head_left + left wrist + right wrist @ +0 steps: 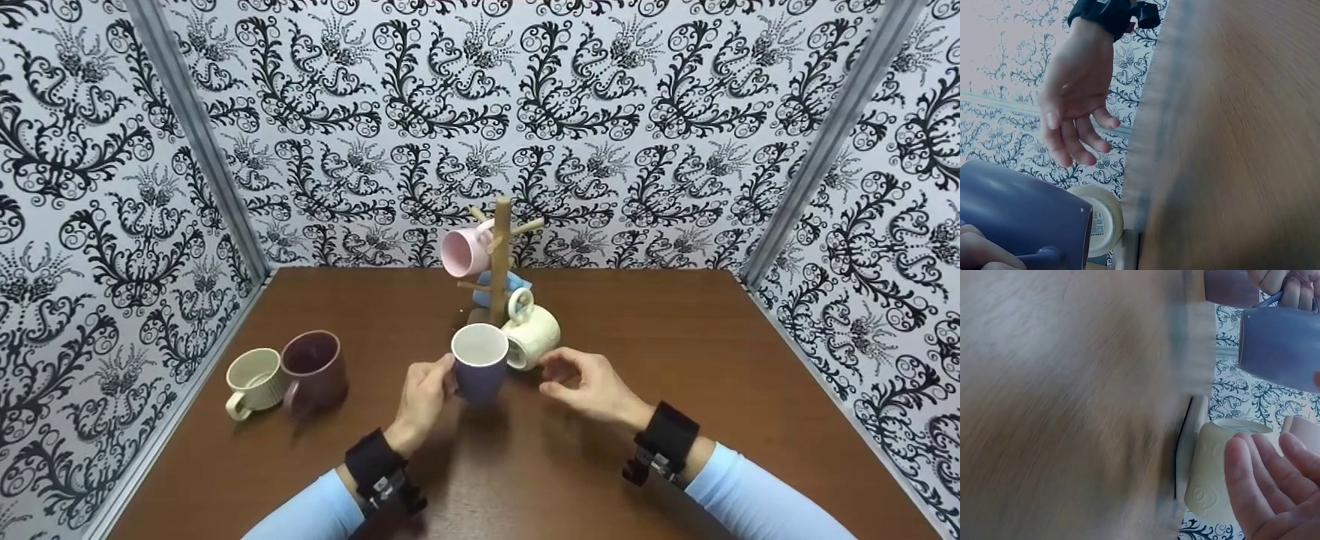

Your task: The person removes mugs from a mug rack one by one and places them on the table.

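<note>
By its handle, my left hand [422, 397] grips a purple-blue mug [480, 375], white inside and held upright in front of a wooden mug tree [500, 262]. The left wrist view shows that mug [1022, 214] large and near. My right hand [592, 384] holds nothing; its fingers are loosely bent, right beside a cream mug [534, 335]. That cream mug hangs tilted by its handle low on the tree. In the right wrist view the right hand [1275, 484] overlaps the cream mug [1204, 478].
A pink mug [466, 251] hangs on an upper peg of the tree, and a light blue mug [487, 291] sits behind the post. At the left of the table [615, 480] stand a ribbed pale green mug [259, 379] and a maroon mug [322, 371], side by side. Patterned walls enclose the table.
</note>
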`<state>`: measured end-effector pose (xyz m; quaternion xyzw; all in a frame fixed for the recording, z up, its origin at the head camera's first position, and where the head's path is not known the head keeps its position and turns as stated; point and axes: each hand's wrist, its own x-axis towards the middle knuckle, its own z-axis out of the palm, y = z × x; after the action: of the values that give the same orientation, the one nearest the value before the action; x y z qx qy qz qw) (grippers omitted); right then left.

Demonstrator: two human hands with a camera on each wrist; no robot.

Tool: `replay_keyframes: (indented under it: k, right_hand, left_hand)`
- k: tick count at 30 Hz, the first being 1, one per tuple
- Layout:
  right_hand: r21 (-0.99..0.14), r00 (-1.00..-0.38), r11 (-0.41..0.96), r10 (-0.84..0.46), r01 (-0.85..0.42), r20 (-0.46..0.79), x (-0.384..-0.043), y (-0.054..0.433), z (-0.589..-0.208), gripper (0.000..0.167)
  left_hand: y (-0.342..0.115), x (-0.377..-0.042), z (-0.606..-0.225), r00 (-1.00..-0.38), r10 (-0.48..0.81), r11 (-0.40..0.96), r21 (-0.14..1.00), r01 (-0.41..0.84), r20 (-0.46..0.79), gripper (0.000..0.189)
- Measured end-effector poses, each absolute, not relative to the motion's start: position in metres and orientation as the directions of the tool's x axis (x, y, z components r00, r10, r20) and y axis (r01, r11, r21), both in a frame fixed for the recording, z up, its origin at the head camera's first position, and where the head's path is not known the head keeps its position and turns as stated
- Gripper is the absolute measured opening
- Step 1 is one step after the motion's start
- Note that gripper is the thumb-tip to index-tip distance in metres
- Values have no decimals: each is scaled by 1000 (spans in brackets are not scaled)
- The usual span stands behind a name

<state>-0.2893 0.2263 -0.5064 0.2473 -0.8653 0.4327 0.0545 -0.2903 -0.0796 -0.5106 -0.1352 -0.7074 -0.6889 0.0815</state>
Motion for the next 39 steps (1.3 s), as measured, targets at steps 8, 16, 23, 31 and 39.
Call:
replay_keyframes:
  k: [8,16,23,31,39]
  right_hand:
    - [-699,-869,527,-388,-483,307,-287,229,-511,38]
    - [-657,-870,576,-390,-486,301,-280,235,-513,38]
    - [-657,-892,614,-384,-438,237,-274,241,-510,39]
    - [-653,-884,606,-397,-455,247,-277,240,-511,39]
    - [-651,-885,608,-394,-454,250,-278,241,-511,39]
  left_hand:
    - [-86,-289,-509,-964,54,-27,965,259,260,58]
    - [-87,-289,-508,-967,-6,-75,964,255,255,58]
    - [-87,-289,-506,-978,-29,-113,972,208,206,57]
    - [-95,-290,-506,-980,-108,-153,971,183,168,54]
    - [-102,-292,-505,-975,-157,-208,960,185,154,56]
